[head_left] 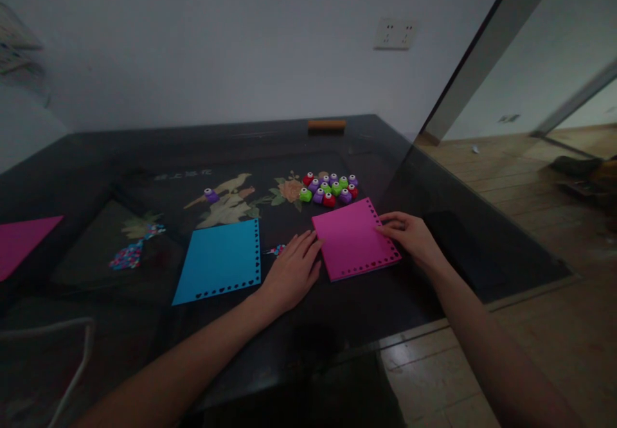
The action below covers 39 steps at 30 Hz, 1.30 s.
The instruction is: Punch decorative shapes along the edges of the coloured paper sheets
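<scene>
A pink sheet of paper [351, 238] lies on the dark table, with punched shapes along its right and lower edges; a thin bluish layer shows beneath its lower edge. My right hand [409, 238] grips its right edge between thumb and fingers. My left hand [294, 274] lies open, fingers stretched out, with the tips at the sheet's left edge. Left of that hand lies a blue sheet of paper [219, 261], also punched along its right and lower edges. Colourful paper bits [277, 250] are partly hidden behind my left hand.
Several red, green and purple craft punches [332, 188] cluster behind the pink sheet. A single purple punch [211, 195] stands apart. More punched bits [128, 256] lie at left, near another pink sheet [24, 245]. A brown cylinder [326, 124] rests by the wall.
</scene>
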Tool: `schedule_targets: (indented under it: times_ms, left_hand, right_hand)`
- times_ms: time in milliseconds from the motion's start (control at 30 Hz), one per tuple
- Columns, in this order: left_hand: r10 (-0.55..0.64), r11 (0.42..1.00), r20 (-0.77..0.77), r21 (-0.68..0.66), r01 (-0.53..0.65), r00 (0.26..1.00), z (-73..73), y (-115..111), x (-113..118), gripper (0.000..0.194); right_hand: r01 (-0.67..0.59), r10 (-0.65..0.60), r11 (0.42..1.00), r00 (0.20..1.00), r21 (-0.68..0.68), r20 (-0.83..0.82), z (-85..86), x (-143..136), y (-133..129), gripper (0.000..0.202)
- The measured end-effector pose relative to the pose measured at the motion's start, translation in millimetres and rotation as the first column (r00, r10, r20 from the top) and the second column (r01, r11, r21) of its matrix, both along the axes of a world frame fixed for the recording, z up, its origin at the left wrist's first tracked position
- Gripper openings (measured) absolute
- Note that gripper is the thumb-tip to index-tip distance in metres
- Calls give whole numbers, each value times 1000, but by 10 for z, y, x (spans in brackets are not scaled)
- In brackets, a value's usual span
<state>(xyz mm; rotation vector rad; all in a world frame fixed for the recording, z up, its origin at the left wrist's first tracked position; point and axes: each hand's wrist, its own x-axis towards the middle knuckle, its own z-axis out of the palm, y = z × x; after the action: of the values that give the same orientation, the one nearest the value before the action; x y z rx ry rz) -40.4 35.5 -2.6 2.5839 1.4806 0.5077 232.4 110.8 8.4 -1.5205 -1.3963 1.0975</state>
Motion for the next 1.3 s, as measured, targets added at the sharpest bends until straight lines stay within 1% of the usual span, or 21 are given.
schedule_targets:
  times_ms: [367, 633, 800, 900, 967, 1067, 1167, 1300]
  left_hand:
    - [-4, 1000, -26, -4, 4, 1000, 2, 3, 1, 41]
    - [-16, 1000, -25, 15, 16, 1000, 9, -4, -4, 43]
    - [-14, 1000, -18, 17, 15, 1000, 21, -12, -4, 41]
    - [-13, 1000, -28, 13, 13, 1000, 24, -13, -5, 41]
    - [-14, 1000, -33, 11, 14, 999, 21, -13, -8, 41]
    - [-17, 1000, -24, 12, 17, 1000, 11, -12, -12, 42]
    - [-21, 1000, -13, 15, 21, 1000, 3, -14, -14, 42]
    - [-19, 1000, -7, 11, 20, 1000, 7, -15, -13, 42]
  right_hand:
    - [-1, 1, 1000, 1000, 2, 12, -5, -5, -3, 41]
    - [-8, 7, 1000, 999, 11, 40, -42, 10, 14, 41]
    - [-10, 10, 1000, 1000, 5, 29, -14, -6, -3, 41]
    - [-9, 7, 999, 999, 37, 49, 11, 4, -6, 41]
    - [8, -16, 996, 996, 93, 92, 15, 27, 4, 39]
    - [29, -85, 978, 960, 207, 266, -10, 69, 31, 33]
    - [-26, -112, 957, 886, 289, 450, -66, 88, 57, 27]
    - [-106, -81, 947, 834, 302, 545, -129, 81, 74, 23]
